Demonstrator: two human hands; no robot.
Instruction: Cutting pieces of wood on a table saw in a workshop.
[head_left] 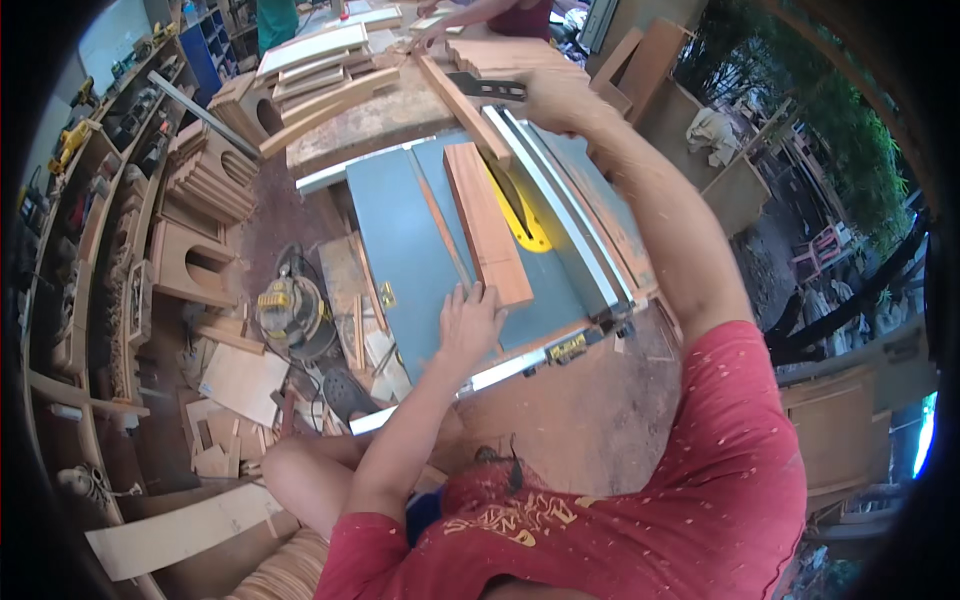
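A reddish-brown wooden board (484, 228) lies lengthwise on the grey table saw top (395, 230), left of the yellow insert plate (535, 236) around the blade slot. My left hand (472, 320) is at the board's near end, its outstretched fingers touching the near left corner without wrapping round it. My right arm reaches far forward over the saw's rail, and my right hand (560, 100), slightly blurred, is closed on a black push stick (488, 87) pointing left. A long wooden strip (465, 110) runs from beyond the saw to the far side of the insert plate.
The metal rip fence (565, 210) stands right of the insert plate. Beyond the saw, a workbench holds stacked panels (315, 55) and boards; a person's arm (465, 18) reaches in there. A yellow-and-black power tool (292, 305) and wood offcuts lie left. Shelves line the left wall.
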